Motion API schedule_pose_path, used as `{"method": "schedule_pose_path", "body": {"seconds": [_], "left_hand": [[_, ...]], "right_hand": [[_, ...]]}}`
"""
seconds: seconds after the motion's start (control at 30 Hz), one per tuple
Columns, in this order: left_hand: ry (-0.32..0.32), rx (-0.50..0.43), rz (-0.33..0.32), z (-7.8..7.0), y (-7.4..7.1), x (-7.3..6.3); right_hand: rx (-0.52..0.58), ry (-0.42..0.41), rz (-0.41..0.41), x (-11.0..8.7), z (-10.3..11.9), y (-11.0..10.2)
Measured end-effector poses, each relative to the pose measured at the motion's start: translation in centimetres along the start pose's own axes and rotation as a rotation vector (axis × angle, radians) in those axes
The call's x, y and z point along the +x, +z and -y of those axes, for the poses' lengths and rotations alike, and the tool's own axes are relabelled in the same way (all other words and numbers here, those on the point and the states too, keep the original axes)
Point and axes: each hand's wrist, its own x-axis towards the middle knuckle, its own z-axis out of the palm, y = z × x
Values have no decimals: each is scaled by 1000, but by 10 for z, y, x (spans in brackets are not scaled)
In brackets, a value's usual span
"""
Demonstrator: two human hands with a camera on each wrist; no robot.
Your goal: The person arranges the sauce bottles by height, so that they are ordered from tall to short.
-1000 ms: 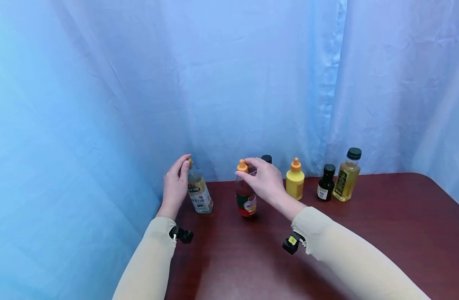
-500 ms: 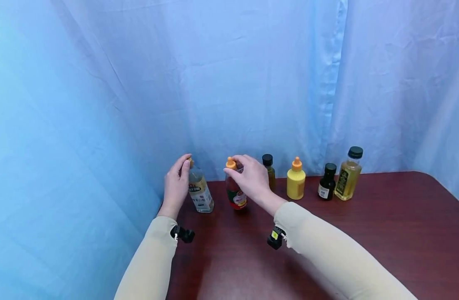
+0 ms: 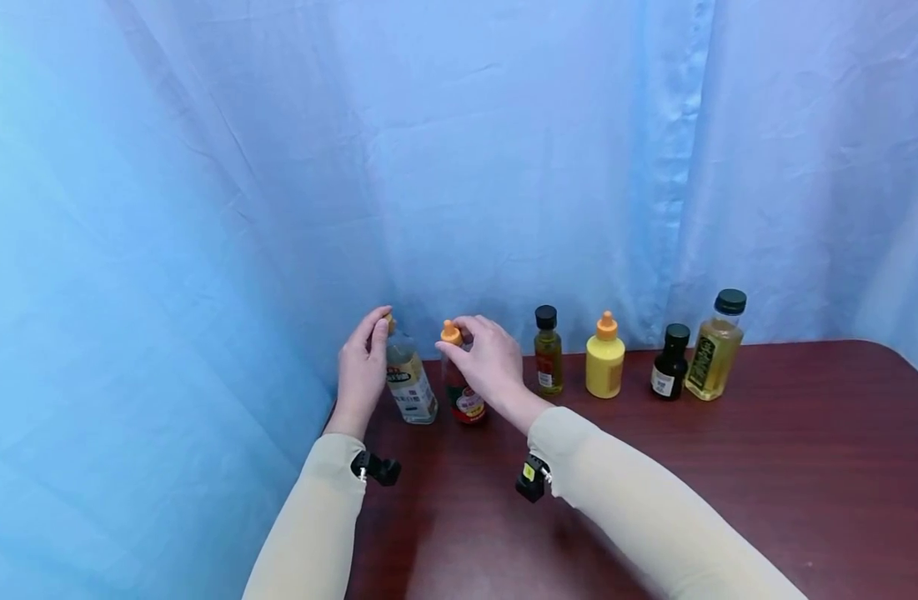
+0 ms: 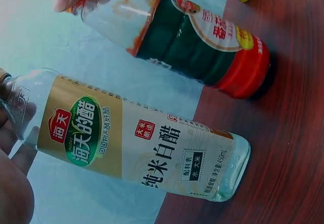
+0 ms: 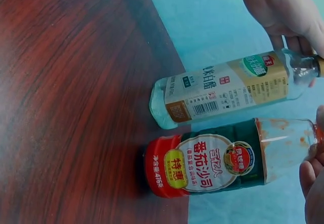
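Note:
My left hand (image 3: 361,367) holds a clear glass bottle of white vinegar (image 3: 413,393) by its neck and cap, at the table's left end. The vinegar's gold and white label faces the left wrist camera. Beside it on the right is a tomato ketchup bottle (image 3: 469,407) with an orange pointed cap (image 3: 450,333). My right hand (image 3: 492,358) pinches this bottle just below the cap and hides part of its upper body. Both bottles are upright, with a narrow gap between them in the right wrist view, and reddish smears line the ketchup bottle's (image 5: 223,158) clear shoulder.
To the right, along the back of the dark red table (image 3: 804,467), stand a small oil bottle (image 3: 548,358), a yellow squeeze bottle (image 3: 604,367), a small dark bottle (image 3: 669,367) and a taller oil bottle (image 3: 715,354). Blue curtains (image 3: 504,167) hang behind and at the left.
My right hand has brought the ketchup bottle leftward, close beside the vinegar bottle, uncovering the small oil bottle. My left hand keeps its grip on the vinegar. The head view has shifted slightly.

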Motion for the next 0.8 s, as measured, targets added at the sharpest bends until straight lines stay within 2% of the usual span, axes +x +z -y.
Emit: {"method": "schedule_pose_path", "body": {"seconds": [0.47, 0.8], "left_hand": [[-17, -27, 19, 2, 2, -1], [-21, -27, 16, 4, 1, 2]], "right_hand": [[-1, 42, 1, -2, -2, 14], [32, 21, 187, 0, -3, 0]]}}
